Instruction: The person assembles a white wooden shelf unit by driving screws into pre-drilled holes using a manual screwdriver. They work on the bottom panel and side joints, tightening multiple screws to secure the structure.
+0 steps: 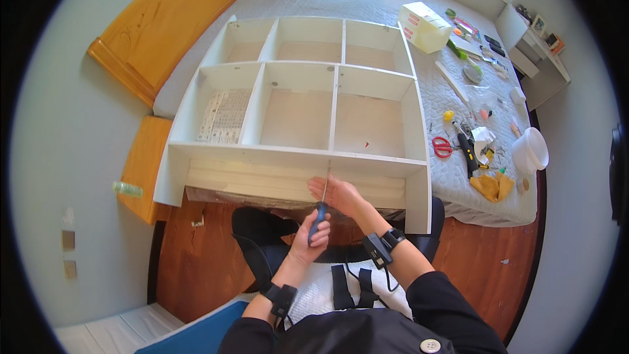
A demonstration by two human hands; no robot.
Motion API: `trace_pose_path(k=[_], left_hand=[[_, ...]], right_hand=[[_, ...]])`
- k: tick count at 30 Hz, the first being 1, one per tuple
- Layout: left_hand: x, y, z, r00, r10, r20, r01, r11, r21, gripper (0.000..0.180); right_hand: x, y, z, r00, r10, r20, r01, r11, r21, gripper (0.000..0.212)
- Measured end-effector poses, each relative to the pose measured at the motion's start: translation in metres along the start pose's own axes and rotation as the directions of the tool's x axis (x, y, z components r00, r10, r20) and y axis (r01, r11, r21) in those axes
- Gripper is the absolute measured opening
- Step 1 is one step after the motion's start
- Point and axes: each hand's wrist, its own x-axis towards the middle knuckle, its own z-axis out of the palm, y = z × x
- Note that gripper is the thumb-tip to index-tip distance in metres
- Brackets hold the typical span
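A white cubby shelf unit [308,85] lies on its back across the bed, its open compartments facing up. My left hand [312,235] is shut on the blue handle of a screwdriver [320,213], whose thin shaft points up to the unit's near front panel [262,180]. My right hand [337,195] rests flat against that panel beside the shaft's tip, fingers spread. Both wrists wear black straps. The tip itself is too small to make out.
The bed's right side holds a white box [424,26], red scissors [442,147], a black tool [468,154], a yellow cloth [493,187], a white bowl [531,149] and several small items. A wooden headboard [164,19] stands left. A black stool [262,236] sits below.
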Motion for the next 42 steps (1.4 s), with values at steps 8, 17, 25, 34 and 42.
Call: trace_pose_path(k=[8, 17, 25, 34, 42], left_hand=[[0.009, -0.004, -0.001, 0.815, 0.527, -0.241, 0.117, 0.258, 0.959, 0.033], [0.011, 0.001, 0.003, 0.994, -0.106, 0.001, 0.104, 0.979, 0.175, 0.031], [0.006, -0.011, 0.006, 0.796, 0.582, -0.164, 0.096, 0.146, 0.985, 0.031], [-0.007, 0.01, 0.013, 0.991, -0.05, -0.124, 0.094, 0.919, 0.383, 0.022], [-0.044, 0.019, 0.006, 0.955, 0.099, -0.278, 0.087, 0.805, 0.587, 0.021]], right_hand=[[-0.017, 0.026, 0.011, 0.977, -0.039, -0.21, 0.024, 0.997, -0.072, 0.037], [-0.026, 0.018, 0.006, 0.995, -0.062, -0.081, 0.059, 0.997, -0.039, 0.039], [-0.011, 0.028, 0.008, 0.948, -0.127, -0.292, 0.034, 0.952, -0.303, 0.034], [0.025, -0.016, -0.005, 0.95, -0.146, -0.275, 0.134, 0.989, -0.062, 0.035], [0.042, -0.014, -0.005, 0.875, -0.189, -0.445, 0.114, 0.975, -0.19, 0.022]])
